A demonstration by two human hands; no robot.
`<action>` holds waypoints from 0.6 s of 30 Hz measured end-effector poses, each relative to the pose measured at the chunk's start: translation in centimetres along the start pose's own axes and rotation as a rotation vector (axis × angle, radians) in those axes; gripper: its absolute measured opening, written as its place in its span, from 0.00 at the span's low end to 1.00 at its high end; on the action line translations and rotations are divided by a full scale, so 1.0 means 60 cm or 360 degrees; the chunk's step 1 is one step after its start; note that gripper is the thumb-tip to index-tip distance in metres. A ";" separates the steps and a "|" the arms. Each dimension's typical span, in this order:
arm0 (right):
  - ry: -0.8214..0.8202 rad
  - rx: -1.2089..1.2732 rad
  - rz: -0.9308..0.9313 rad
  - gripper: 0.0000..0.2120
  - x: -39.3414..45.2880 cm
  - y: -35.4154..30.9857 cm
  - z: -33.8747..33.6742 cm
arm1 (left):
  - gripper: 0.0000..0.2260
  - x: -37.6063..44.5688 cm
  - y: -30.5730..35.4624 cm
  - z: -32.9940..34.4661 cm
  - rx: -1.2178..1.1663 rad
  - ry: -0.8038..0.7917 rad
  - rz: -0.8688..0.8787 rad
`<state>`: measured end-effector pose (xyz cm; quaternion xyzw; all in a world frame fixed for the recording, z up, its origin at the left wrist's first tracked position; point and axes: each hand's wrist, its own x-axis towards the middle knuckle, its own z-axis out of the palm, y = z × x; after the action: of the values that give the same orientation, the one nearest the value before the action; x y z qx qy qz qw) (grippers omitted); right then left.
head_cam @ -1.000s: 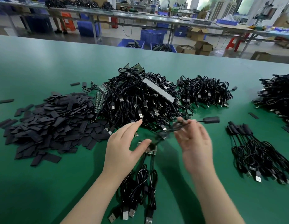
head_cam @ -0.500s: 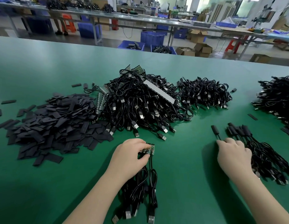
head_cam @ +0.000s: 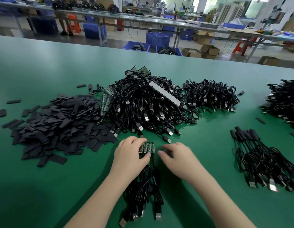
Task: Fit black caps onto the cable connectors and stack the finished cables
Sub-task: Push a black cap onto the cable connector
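The person's left hand is resting near the middle of the table's near edge, its fingers and thumb curling round a small row of green circuit-board connectors and pinching them against the green surface. The black cables wired to these boards are trailing back toward the near edge, their USB plugs lying between the two forearms. The right hand is hovering just beside the boards on their right, blurred, with its fingers loosely bent and gripping nothing that can be made out.

Toward the left edge, a broad heap of flat black caps is lying, with a few strays scattered beyond it. Just beside it, in the middle of the table, a large tangled pile of uncapped cables is sitting, and a smaller pile is lying to its right. Near the right edge, the stack of finished cables is lying with its capped ends pointing toward the far edge, well apart from both hands. Another cable heap is sitting at the right edge.
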<state>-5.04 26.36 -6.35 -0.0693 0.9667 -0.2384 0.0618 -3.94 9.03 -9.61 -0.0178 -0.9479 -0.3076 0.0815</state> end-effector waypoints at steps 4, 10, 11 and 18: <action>0.0143 0.0399 0.0023 0.16 0.028 -0.037 0.043 | 0.21 0.001 -0.011 -0.009 -0.0385 0.0027 0.0013; 0.0451 0.1243 0.0014 0.05 0.015 -0.026 0.049 | 0.27 0.008 -0.004 -0.026 -0.1167 0.0121 -0.0116; 0.0458 0.1310 -0.0006 0.06 0.011 -0.024 0.047 | 0.27 0.008 -0.003 -0.028 -0.1254 0.0090 -0.0134; 0.0466 0.1507 -0.0034 0.09 -0.008 -0.024 0.031 | 0.23 0.003 0.010 -0.032 -0.1371 0.0016 -0.0069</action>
<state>-4.12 24.32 -7.27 -0.0092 0.7500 -0.6593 -0.0525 -3.77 8.36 -7.70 -0.0288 -0.7327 -0.6768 0.0647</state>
